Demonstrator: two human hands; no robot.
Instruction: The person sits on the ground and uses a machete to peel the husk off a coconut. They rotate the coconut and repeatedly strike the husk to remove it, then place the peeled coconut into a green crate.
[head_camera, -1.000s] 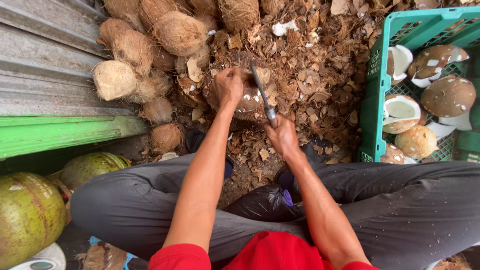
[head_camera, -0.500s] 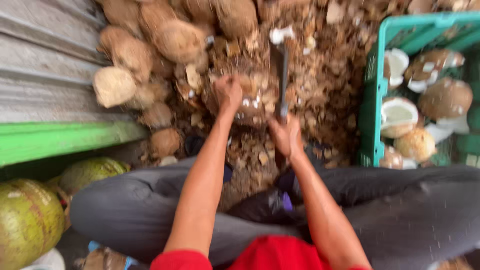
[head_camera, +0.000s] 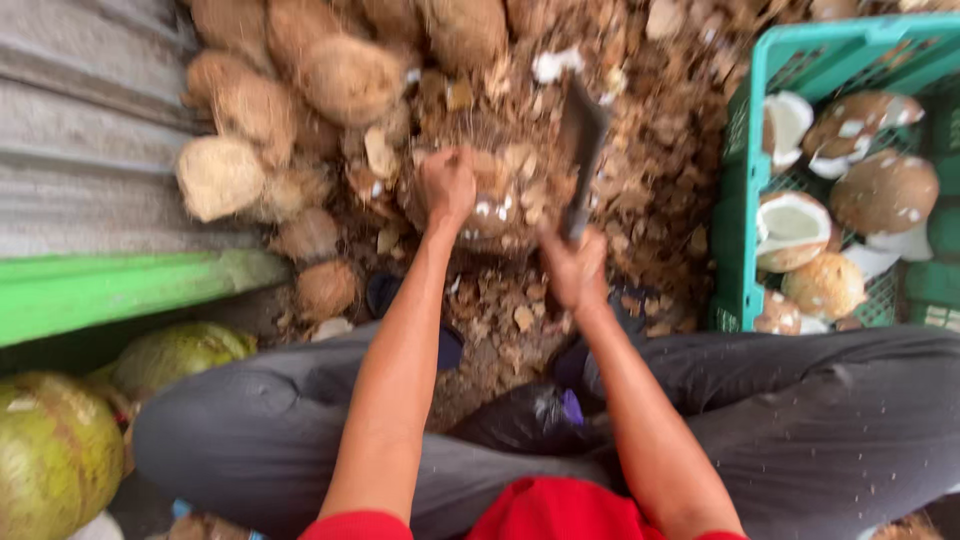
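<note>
Coconut (head_camera: 497, 205), brown and partly stripped with white patches showing, sits on the husk-littered ground (head_camera: 650, 190) in front of the seated person's knees. The left hand (head_camera: 447, 185) rests on top of it, fingers curled over the shell and gripping it. The right hand (head_camera: 572, 268) is wrapped tight around the handle of a dark cleaver (head_camera: 580, 150), whose blade stands raised just right of the coconut; it is blurred.

At the right stands a green plastic crate (head_camera: 738, 200) holding several peeled coconuts (head_camera: 885, 190), some brown with white spots and some cut open to the white flesh. A heap of unpeeled brown husked coconuts (head_camera: 345, 75) lies at the upper left beside a corrugated metal sheet (head_camera: 80, 150). Green coconuts (head_camera: 55, 455) lie at the lower left.
</note>
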